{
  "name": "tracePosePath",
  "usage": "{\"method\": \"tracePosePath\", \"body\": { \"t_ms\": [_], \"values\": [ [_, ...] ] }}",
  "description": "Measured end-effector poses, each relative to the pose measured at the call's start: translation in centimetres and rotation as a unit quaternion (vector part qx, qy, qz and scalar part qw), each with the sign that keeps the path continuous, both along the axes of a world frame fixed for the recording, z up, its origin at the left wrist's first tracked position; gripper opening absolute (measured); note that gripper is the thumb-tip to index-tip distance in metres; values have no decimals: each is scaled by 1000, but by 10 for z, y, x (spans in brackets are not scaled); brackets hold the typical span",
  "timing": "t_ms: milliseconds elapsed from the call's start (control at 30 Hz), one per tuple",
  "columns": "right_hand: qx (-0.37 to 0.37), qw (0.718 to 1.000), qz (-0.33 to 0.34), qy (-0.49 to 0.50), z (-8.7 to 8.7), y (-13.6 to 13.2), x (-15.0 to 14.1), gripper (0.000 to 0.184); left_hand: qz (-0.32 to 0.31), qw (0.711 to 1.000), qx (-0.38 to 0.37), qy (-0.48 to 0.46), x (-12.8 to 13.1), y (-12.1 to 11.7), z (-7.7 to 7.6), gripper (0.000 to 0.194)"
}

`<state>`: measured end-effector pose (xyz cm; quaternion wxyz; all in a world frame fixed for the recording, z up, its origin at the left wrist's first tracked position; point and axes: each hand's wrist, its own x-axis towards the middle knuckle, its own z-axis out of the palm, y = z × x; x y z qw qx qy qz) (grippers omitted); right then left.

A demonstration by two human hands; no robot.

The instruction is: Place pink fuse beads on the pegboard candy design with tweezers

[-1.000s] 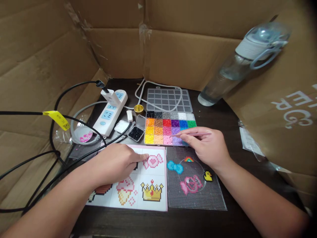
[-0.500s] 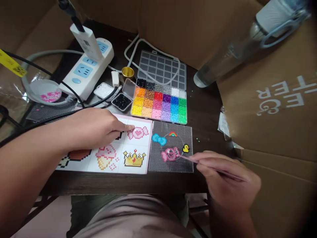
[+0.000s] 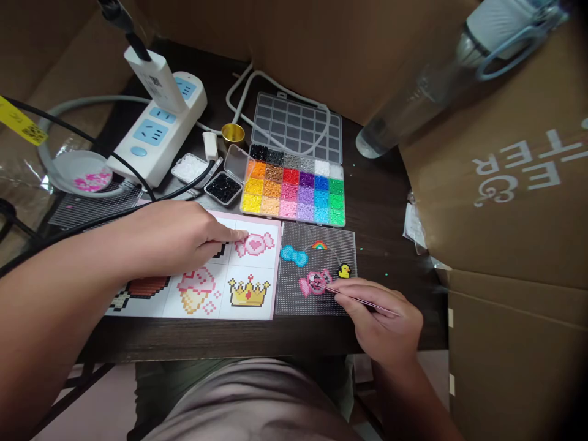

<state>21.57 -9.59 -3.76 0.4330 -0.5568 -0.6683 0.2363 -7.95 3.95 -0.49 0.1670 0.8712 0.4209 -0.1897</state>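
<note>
My right hand [image 3: 383, 318] grips a pair of pink tweezers [image 3: 353, 297], with the tips at the pink bead candy [image 3: 314, 283] on the clear pegboard [image 3: 294, 304]. Whether the tips hold a bead is too small to tell. Beside the candy on that board are a blue bead bow [image 3: 294, 255], a small rainbow [image 3: 320, 245] and a yellow duck [image 3: 344, 271]. My left hand [image 3: 184, 236] rests over the printed pattern sheet [image 3: 223, 311], its index finger stretched out to the candy picture [image 3: 255, 244] and its other fingers curled, holding nothing.
Behind the board stands an open bead case [image 3: 294, 187] with many colours. Small boxes of black beads [image 3: 223, 187] and white beads [image 3: 189, 166], a gold cup [image 3: 233, 133], a power strip [image 3: 156, 131] and cables lie to the left. A bottle [image 3: 413, 92] leans at the right.
My right hand has moved left with the tweezers, bringing the tips further over the pink bead candy. My left finger stays at the candy picture. The view has shifted slightly.
</note>
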Motion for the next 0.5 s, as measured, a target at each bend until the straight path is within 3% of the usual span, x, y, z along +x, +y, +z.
{"method": "tracePosePath", "body": {
  "t_ms": [500],
  "values": [
    [-7, 1000, 11, 8, -2, 0, 0, 23, -10, 1000, 10, 13, 1, 0, 1, 49]
  ]
}}
